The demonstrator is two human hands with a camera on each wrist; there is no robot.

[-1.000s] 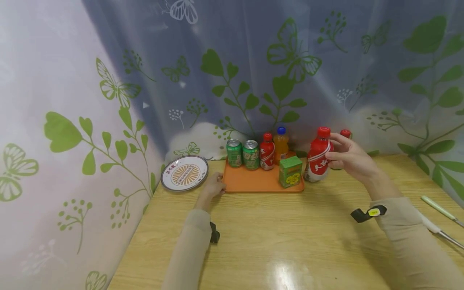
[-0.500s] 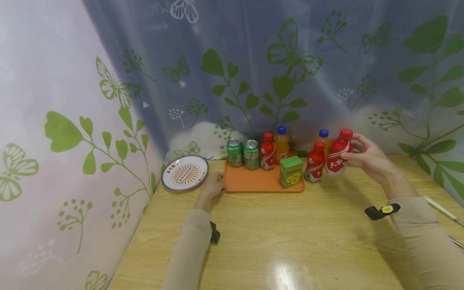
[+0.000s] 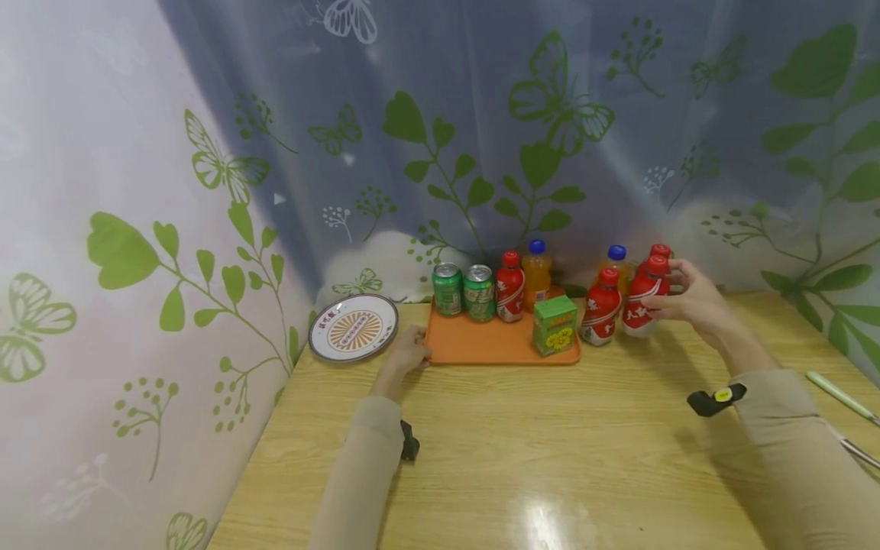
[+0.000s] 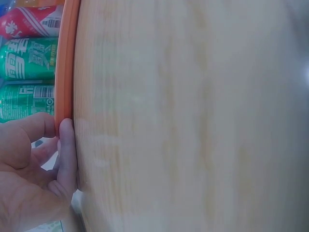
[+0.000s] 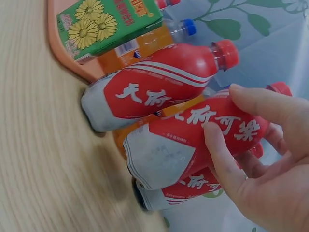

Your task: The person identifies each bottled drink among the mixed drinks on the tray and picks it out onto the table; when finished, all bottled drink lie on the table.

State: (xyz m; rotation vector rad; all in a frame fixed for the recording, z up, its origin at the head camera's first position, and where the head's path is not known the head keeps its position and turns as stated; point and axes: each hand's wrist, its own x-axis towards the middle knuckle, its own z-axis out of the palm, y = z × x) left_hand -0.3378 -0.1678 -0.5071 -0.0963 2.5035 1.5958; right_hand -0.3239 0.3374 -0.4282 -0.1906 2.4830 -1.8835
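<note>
My left hand (image 3: 407, 351) pinches the front left corner of an orange tray (image 3: 474, 350) between thumb and fingers. On the tray stand two green drink cans (image 3: 448, 290), a red soda bottle (image 3: 509, 289), an orange soda bottle (image 3: 536, 276) with a blue cap, and a green drink carton (image 3: 554, 327). Right of the tray, my right hand (image 3: 694, 302) grips a red-and-white cola bottle (image 5: 193, 140), slightly tilted in the right wrist view. A similar cola bottle (image 3: 600, 312) stands to its left, and another is mostly hidden behind it.
A white plate (image 3: 353, 328) with a sunburst pattern leans at the back left of the wooden table (image 3: 481, 451). A second orange soda bottle (image 3: 617, 267) is partly hidden behind the cola bottles. A pale-handled utensil (image 3: 837, 391) lies at the right. A patterned curtain (image 3: 447, 153) hangs behind.
My right hand has carried the cola bottle rightward, past the standing one, then slightly lower, in front of another cola bottle. My left hand stays on the tray corner.
</note>
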